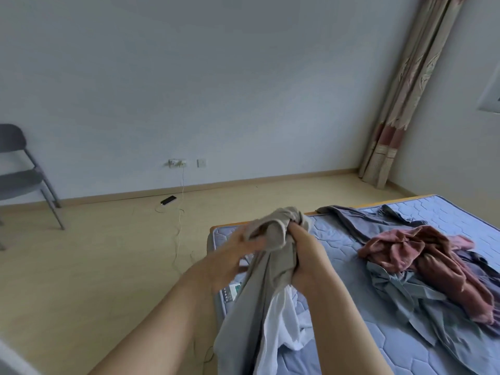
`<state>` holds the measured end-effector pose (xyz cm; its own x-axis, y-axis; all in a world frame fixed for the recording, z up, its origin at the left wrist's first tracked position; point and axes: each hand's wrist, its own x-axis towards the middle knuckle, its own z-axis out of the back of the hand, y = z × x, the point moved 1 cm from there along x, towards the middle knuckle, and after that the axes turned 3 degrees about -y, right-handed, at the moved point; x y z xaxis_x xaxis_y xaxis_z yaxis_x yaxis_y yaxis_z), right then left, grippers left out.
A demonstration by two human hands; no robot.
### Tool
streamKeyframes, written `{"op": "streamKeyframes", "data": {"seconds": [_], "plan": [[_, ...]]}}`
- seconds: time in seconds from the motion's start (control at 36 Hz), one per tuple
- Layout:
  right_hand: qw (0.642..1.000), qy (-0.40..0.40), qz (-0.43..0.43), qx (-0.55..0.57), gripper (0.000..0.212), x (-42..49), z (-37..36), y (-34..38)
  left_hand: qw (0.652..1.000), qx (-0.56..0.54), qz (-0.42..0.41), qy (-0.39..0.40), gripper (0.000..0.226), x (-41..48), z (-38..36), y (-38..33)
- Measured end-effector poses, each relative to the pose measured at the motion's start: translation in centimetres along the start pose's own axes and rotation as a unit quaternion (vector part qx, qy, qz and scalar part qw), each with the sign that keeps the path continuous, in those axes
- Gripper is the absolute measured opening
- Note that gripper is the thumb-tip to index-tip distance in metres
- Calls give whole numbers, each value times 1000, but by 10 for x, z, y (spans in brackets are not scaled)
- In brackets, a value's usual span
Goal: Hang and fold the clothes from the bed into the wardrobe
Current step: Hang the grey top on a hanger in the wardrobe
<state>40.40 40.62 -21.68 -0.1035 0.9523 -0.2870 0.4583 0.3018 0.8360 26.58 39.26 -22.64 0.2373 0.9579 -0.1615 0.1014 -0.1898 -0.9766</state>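
I hold a grey-beige garment (273,255) bunched up above the corner of the bed (446,212). My right hand (300,247) grips its bunched top from the right. My left hand (230,255) is blurred, and its fingers pinch the cloth's upper left edge. The garment hangs down between my forearms. Below it lies a white garment (281,320) on the mattress. To the right sits a heap with a dusty-pink garment (422,255) on top of blue-grey clothes (411,299). No wardrobe is in view.
A grey chair (24,171) stands at the left wall. A phone (168,200) lies on the floor, its charging cable running to a wall socket (177,162). Patterned curtains (405,104) hang in the right corner. Bare floor lies left of the bed.
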Motion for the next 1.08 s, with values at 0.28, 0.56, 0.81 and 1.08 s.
{"op": "streamKeyframes", "data": {"seconds": [0.28,0.56,0.81,1.08], "plan": [[996,42,42,73,34,2,-6,12,976,168,13,-141,17,11,-8,10],[991,91,-36,-88,75,-4,0,-20,983,-123,-100,-90,16,8,-17,-29],[977,127,20,-170,31,-13,-14,-21,975,-99,-137,-143,18,-7,14,-47],[956,249,19,-154,18,-28,-75,-29,938,38,-165,-303,17,-55,56,-58]]}}
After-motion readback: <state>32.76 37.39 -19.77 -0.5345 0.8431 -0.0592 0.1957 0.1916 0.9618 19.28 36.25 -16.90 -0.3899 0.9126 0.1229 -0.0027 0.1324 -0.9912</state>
